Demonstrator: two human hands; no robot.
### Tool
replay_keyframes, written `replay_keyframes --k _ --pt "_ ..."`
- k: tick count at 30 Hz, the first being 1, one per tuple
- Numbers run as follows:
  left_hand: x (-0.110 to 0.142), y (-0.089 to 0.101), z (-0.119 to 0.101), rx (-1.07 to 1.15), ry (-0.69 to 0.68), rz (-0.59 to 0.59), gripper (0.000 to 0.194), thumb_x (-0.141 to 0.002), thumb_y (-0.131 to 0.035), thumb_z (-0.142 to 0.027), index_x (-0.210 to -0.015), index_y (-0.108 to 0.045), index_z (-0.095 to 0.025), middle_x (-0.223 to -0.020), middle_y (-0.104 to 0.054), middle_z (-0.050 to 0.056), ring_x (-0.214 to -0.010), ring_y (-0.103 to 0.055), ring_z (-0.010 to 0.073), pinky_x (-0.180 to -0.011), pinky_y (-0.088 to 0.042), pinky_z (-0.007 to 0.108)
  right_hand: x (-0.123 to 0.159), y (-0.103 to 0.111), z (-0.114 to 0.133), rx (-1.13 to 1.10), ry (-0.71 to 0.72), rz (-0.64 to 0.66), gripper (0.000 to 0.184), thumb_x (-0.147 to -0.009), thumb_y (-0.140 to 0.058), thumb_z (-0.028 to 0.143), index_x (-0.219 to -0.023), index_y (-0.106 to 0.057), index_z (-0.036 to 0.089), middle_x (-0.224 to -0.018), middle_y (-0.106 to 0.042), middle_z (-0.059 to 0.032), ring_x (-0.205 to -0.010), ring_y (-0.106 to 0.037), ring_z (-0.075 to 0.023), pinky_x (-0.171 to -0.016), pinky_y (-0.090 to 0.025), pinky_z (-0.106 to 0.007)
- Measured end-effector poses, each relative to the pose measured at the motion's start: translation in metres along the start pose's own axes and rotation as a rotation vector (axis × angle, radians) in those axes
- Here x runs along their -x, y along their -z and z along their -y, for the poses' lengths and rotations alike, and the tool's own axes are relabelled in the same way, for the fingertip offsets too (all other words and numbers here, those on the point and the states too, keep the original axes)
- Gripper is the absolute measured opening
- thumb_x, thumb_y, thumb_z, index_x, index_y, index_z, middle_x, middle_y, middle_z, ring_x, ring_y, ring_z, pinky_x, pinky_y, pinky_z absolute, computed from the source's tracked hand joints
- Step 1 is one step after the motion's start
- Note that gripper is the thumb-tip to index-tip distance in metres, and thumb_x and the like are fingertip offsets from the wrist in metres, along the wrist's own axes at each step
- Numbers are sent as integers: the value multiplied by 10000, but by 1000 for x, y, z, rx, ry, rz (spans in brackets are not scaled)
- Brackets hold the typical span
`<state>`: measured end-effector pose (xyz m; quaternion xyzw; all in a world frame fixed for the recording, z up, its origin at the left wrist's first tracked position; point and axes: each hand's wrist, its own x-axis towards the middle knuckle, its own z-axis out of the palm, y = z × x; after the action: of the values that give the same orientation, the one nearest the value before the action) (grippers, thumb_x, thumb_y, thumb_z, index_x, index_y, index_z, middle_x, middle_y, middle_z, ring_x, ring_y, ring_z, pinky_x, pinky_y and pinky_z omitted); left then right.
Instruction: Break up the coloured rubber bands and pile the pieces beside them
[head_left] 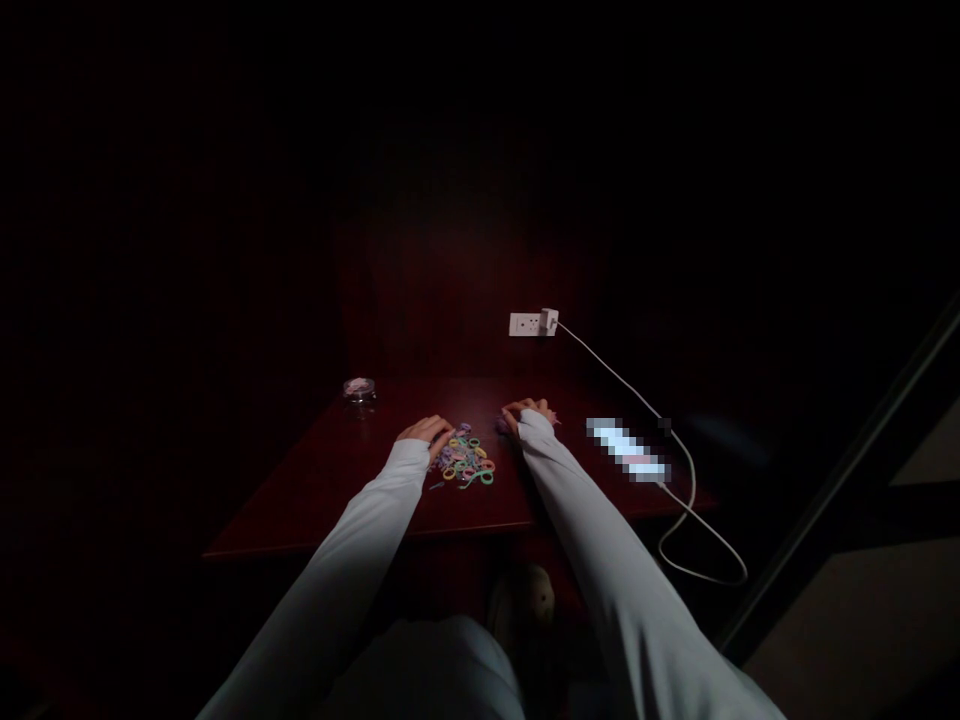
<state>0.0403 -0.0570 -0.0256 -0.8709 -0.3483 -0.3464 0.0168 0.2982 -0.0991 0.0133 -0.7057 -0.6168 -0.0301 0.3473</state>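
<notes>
The left hand [433, 432] was at the left edge of a pile of small colourful rings and bands [466, 460], on the dark red glossy tabletop [315, 500]. The right hand [525, 410] was over some small pinkish-purple pieces [555, 418], right of the pile. The two hands were apart from each other; I cannot tell if their fingers were closed on anything. A small clear round container [359, 388] stood beyond the left hand, to its left.

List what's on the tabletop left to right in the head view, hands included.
Small round container, left hand, pile of colourful rings and bits, right hand, lit pixelated device.
</notes>
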Motion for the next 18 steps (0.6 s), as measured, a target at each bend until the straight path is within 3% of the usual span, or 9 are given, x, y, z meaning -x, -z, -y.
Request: replay_keyframes --k 3,8,13,18 --pt "-1 -2 0 14 -1 -7 239 -1048 -467 -340 -1023 -684 -244 -1050 -728 40 -996 -672 189 -810 -506 266 -7 11 17 2 201 157 147 -871 -744 264 -977 -836 308 -984 -749 -44 -1004 -504 -246 -861 -350 -344" --pt "-3 -5 2 27 -6 8 247 -1033 -477 -353 -999 -694 -240 -1006 -729 38 -979 -680 197 -789 -509 268 14 9 44 20 421 254 207 -893 -736 322 -1085 -815 327 -1060 -755 -41 -1086 -516 -261 -932 -341 -362" --pt "-2 -4 4 25 -14 19 285 -1044 -451 -379 -1013 -698 -240 -1010 -729 44 -971 -682 197 -792 -511 271 41 0 37 4 370 190 223 -923 -716 380 -1110 -804 296 -1023 -757 -54 -1086 -535 -265 -957 -346 -378" --pt "-1 -2 0 39 -42 30 309 -1049 -450 -404 -1000 -708 -240 -1006 -731 40 -968 -678 193 -797 -511 266 49 -1 40 -60 319 146 237 -951 -682 437 -1110 -807 313 -979 -764 -38 -1054 -552 -249 -932 -358 -352"
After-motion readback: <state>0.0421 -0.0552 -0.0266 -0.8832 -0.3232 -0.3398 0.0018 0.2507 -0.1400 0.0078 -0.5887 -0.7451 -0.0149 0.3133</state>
